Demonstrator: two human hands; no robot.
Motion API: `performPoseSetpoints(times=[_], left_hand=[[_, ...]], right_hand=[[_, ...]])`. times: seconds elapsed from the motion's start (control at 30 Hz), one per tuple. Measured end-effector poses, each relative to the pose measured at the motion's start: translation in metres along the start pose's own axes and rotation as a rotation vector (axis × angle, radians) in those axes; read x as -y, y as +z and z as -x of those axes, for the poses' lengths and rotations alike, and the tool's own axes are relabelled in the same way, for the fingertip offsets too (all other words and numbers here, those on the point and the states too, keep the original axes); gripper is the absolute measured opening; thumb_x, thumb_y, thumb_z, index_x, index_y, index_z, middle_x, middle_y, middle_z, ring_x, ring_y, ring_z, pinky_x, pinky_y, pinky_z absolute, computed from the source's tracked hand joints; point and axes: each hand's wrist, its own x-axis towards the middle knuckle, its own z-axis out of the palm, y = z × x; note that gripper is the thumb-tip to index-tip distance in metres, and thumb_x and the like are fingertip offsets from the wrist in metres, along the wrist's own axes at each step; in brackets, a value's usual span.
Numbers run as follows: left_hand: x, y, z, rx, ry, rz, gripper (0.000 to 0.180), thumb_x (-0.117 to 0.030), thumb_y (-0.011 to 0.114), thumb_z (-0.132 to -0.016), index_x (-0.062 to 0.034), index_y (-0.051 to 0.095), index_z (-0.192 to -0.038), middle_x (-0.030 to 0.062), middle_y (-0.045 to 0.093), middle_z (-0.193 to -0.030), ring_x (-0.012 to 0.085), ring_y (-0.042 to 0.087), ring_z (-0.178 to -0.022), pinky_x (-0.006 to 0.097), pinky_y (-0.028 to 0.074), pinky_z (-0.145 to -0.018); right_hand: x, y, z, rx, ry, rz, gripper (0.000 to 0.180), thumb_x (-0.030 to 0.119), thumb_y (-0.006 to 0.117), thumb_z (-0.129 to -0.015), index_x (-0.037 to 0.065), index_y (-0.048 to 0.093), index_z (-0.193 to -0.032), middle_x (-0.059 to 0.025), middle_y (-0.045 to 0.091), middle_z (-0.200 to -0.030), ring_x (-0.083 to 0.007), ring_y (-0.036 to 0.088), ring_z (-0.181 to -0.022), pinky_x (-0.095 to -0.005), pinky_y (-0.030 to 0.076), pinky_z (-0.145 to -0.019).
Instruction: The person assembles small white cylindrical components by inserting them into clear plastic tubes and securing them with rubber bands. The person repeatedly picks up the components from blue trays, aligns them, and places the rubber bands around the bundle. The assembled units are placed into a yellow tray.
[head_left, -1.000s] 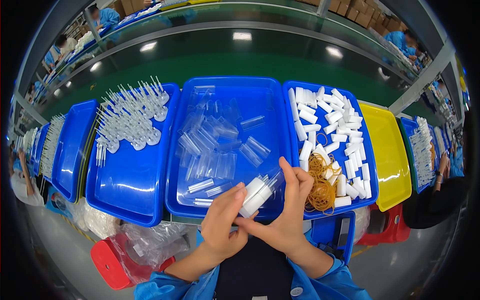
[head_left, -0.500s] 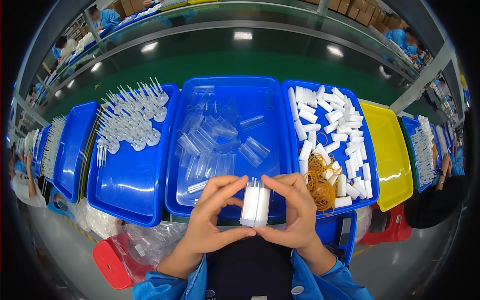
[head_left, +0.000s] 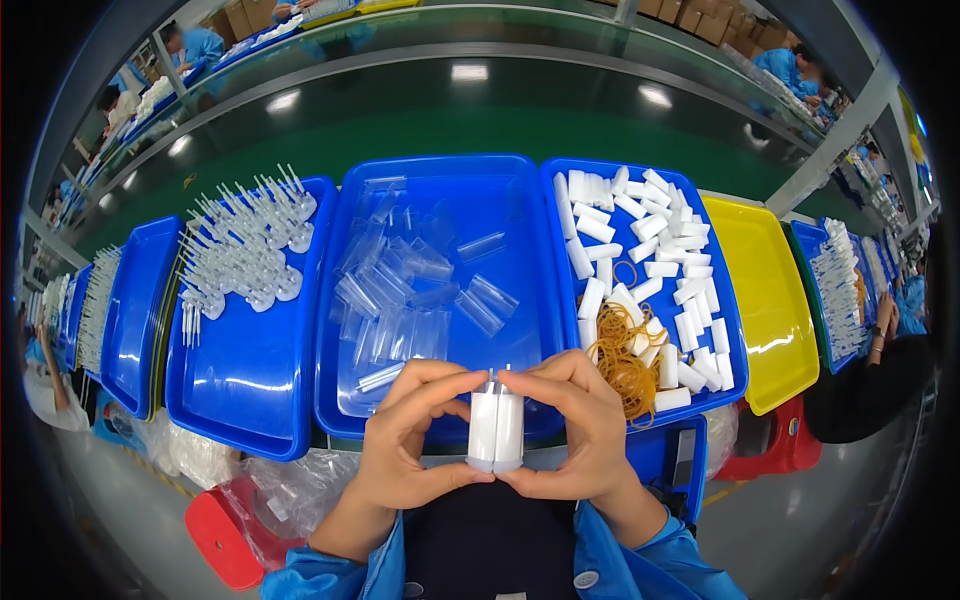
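Between my two hands, in front of my chest, is an upright bundle of white cylinders point(head_left: 497, 420). Two cylinders show side by side with a narrow gap; thin rod tips poke out at the top and a translucent base caps the bottom. My left hand point(head_left: 415, 435) pinches its left side, thumb at the base and index finger at the top. The same pinch from the right comes from my right hand point(head_left: 575, 430). What lies behind the bundle is hidden. Beyond my hands, clear plastic sleeves point(head_left: 480, 305) lie in the middle blue tray point(head_left: 500, 380).
White stemmed parts point(head_left: 245, 245) stand in the left blue tray point(head_left: 235, 390). The right blue tray point(head_left: 735, 330) carries white cylinders point(head_left: 655, 230) and tan rubber bands point(head_left: 627, 375). Beside it is a yellow tray point(head_left: 765, 320). Red stools point(head_left: 225, 540) and plastic bags point(head_left: 300, 490) sit below.
My hands and the bundle are slightly lower and further left in view, and the trays have shifted left too. The bundle looks straighter, its rod tips showing less. Both hands keep their hold.
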Motion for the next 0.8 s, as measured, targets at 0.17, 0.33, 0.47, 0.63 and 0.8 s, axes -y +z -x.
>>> performPoseSetpoints(times=[0.17, 0.33, 0.47, 0.63, 0.8], left_hand=[[0.002, 0.008, -0.001, -0.036, -0.056, 0.202, 0.083, -0.003, 0.081, -0.072, 0.0013, 0.038, -0.143, 0.0165, 0.041, -0.138, 0.0268, 0.046, -0.127, 0.039, 0.048, -0.098], [-0.002, 0.019, -0.005, -0.182, -0.249, 0.744, 0.077, -0.007, 0.062, -0.090, -0.0005, 0.016, -0.152, 0.0199, 0.028, -0.153, 0.0319, 0.037, -0.138, 0.049, 0.040, -0.109], [-0.002, 0.018, -0.009, -0.176, -0.292, 0.991, 0.064, -0.016, 0.047, -0.097, 0.0017, 0.016, -0.151, 0.0218, 0.026, -0.153, 0.0358, 0.034, -0.139, 0.053, 0.035, -0.112], [0.003, 0.031, -0.012, -0.186, -0.338, 1.163, 0.064, -0.024, 0.044, -0.099, 0.0033, 0.017, -0.151, 0.0231, 0.032, -0.150, 0.0374, 0.045, -0.131, 0.049, 0.044, -0.104], [0.007, 0.023, -0.005, -0.169, -0.300, 0.860, 0.066, -0.031, 0.046, -0.100, 0.0064, 0.022, -0.148, 0.0232, 0.053, -0.128, 0.0300, 0.061, -0.101, 0.038, 0.052, -0.083]], right_hand=[[0.001, 0.002, 0.000, -0.054, -0.059, 0.181, 0.072, 0.007, 0.083, -0.059, -0.001, 0.060, -0.126, -0.0139, 0.060, -0.105, -0.0240, 0.059, -0.092, -0.0317, 0.048, -0.082], [0.001, 0.023, -0.013, -0.076, -0.278, 0.364, 0.094, 0.016, 0.087, -0.058, -0.005, 0.042, -0.138, -0.0176, 0.054, -0.118, -0.0315, 0.055, -0.101, -0.0379, 0.047, -0.084], [0.006, 0.019, -0.010, -0.179, -0.160, 0.524, 0.086, 0.027, 0.085, -0.060, 0.001, 0.050, -0.134, -0.0117, 0.053, -0.111, -0.0304, 0.050, -0.106, -0.0423, 0.038, -0.090], [0.006, 0.017, -0.003, -0.170, -0.159, 0.601, 0.076, 0.029, 0.083, -0.062, 0.004, 0.056, -0.129, -0.0093, 0.051, -0.114, -0.0276, 0.051, -0.106, -0.0424, 0.034, -0.093], [0.015, -0.015, -0.013, 0.022, -0.052, 0.378, 0.069, 0.027, 0.082, -0.062, 0.007, 0.060, -0.125, -0.0107, 0.054, -0.111, -0.0292, 0.051, -0.114, -0.0421, 0.030, -0.102]])
